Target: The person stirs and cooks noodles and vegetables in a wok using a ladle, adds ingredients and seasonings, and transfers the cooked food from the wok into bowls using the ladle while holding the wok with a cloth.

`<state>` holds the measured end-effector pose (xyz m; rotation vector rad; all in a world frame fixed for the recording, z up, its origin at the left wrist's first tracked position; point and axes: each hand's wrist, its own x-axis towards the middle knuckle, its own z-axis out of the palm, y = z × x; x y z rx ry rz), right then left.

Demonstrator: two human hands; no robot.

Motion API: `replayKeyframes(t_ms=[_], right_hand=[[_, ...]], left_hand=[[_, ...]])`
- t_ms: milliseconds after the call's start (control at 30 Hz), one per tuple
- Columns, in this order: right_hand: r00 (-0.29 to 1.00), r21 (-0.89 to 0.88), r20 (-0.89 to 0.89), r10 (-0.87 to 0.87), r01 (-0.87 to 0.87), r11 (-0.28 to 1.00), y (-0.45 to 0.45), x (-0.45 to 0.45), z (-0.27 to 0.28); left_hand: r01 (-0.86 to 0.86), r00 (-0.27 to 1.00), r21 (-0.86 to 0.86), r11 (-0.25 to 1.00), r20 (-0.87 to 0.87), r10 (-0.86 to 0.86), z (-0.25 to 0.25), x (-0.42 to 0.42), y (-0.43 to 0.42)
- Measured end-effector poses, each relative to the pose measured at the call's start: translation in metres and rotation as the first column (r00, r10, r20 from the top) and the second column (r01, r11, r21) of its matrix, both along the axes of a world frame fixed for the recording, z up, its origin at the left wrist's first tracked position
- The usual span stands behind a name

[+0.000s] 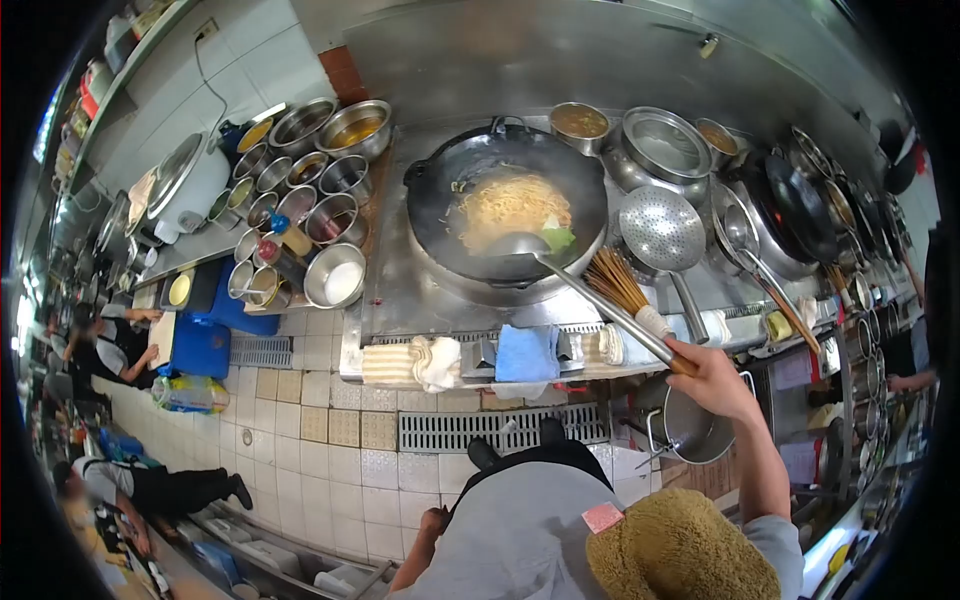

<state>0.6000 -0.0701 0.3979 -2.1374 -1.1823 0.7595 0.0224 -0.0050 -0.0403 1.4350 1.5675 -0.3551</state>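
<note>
Right hand (712,382): wrapped round the wooden grip of the ladle (513,245), at the worktop (392,290)'s front edge; so far back a hold likely spares it heat and steam.
Left hand (434,520): low at the person's left side, well apart from the worktop; small and partly turned away, so whether it holds anything cannot be told.
Wok (428,190): set back from the front edge, nearer the left edge than the right, seated in a round ring that presumably steadies its curved base.
Noodles (515,200): spread inside the wok, with greens (557,236) beside the ladle's bowl, which dips in at their near side.
Brush (612,278): between wok and strainer (660,225), bristles by the wok, handle towards the front edge, seemingly for easy reach.
Strainer: right of the wok, its handle also pointing to the front edge.
Blue cloth (527,353): on the front edge, probably for wiping.
Bowls (316,272): grouped along the left edge with bottles (293,237), their uncovered tops apparently suiting a ladle's scoop.
</note>
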Motion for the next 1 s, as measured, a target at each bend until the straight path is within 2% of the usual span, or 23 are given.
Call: replayKeyframes(t_ms=[33,100,133,167,200,233,333,400,500,567,600,667,700,733,767,800,900,933,1000], right_hand=[[1.000,-0.061,0.002,-0.010,0.010,0.998,0.000,-0.002,0.002],[0.995,0.017,0.100,-0.016,0.014,1.000,0.000,-0.004,-0.031],[0.982,-0.015,0.191,-0.012,0.015,1.000,-0.002,-0.008,-0.020],[0.961,-0.048,0.276,-0.001,0.015,0.999,-0.007,-0.013,-0.001],[0.953,-0.085,0.303,0.004,0.023,0.996,-0.013,-0.013,0.020],[0.943,-0.119,0.332,0.008,0.034,0.992,-0.020,-0.011,0.041],[0.915,-0.185,0.403,-0.001,0.082,0.979,-0.024,-0.003,0.064],[0.903,-0.145,0.429,-0.014,0.084,0.986,-0.020,0.005,0.063],[0.912,-0.001,0.405,-0.068,0.075,0.997,-0.001,0.028,0.005],[0.970,0.199,0.020,-0.240,0.232,0.952,0.002,0.032,-0.052],[0.942,0.180,-0.164,-0.293,0.321,0.930,0.008,0.020,-0.057],[0.867,0.120,-0.311,-0.389,0.442,0.889,0.027,-0.008,-0.063],[0.847,0.113,-0.330,-0.416,0.473,0.874,0.042,-0.021,-0.077],[0.830,0.107,-0.345,-0.437,0.498,0.861,0.056,-0.033,-0.092],[0.814,0.103,-0.387,-0.433,0.505,0.857,0.072,-0.047,-0.102],[0.779,0.109,-0.487,-0.395,0.503,0.857,0.085,-0.062,-0.104],[0.658,0.070,-0.696,-0.287,0.459,0.886,0.091,-0.070,-0.098],[0.646,0.074,-0.715,-0.266,0.449,0.890,0.086,-0.068,-0.091],[0.618,0.079,-0.754,-0.224,0.423,0.903,0.068,-0.063,-0.080]], left_hand=[[0.108,0.993,0.001,0.994,-0.047,-0.107,-0.009,-0.003,0.002],[0.351,0.934,0.033,0.936,-0.080,-0.347,-0.055,-0.019,0.009],[0.476,0.879,0.069,0.877,-0.074,-0.471,-0.075,-0.026,0.013],[0.273,0.962,0.039,0.961,0.022,-0.274,-0.070,-0.024,0.016],[0.060,0.993,-0.013,0.998,0.105,-0.058,-0.051,-0.016,0.024],[-0.150,0.971,-0.078,0.986,0.178,0.162,-0.024,0.001,0.036],[-0.275,0.945,-0.074,0.959,0.165,0.283,0.015,0.037,0.055],[-0.282,0.940,-0.087,0.955,0.176,0.294,0.003,0.041,0.059],[-0.274,0.934,-0.098,0.957,0.210,0.289,-0.012,0.041,0.063],[-0.270,0.926,-0.105,0.957,0.244,0.288,-0.019,0.045,0.061],[-0.266,0.925,-0.096,0.959,0.254,0.282,-0.015,0.050,0.058],[-0.254,0.929,-0.080,0.964,0.256,0.266,-0.003,0.045,0.047],[0.125,0.963,0.106,0.986,0.226,-0.147,-0.013,0.037,0.048],[0.492,0.836,0.263,0.830,0.125,-0.535,-0.028,0.026,0.049],[0.771,0.568,0.367,0.520,-0.028,-0.822,-0.050,0.013,0.048],[0.419,0.820,0.301,0.857,0.279,-0.499,-0.069,-0.004,0.037],[0.175,0.957,0.185,0.967,0.198,-0.211,-0.051,-0.002,0.022],[0.123,0.966,0.175,0.977,0.205,-0.159,-0.023,0.011,0.022],[0.232,0.939,0.245,0.941,0.196,-0.282,-0.026,0.013,0.031]])
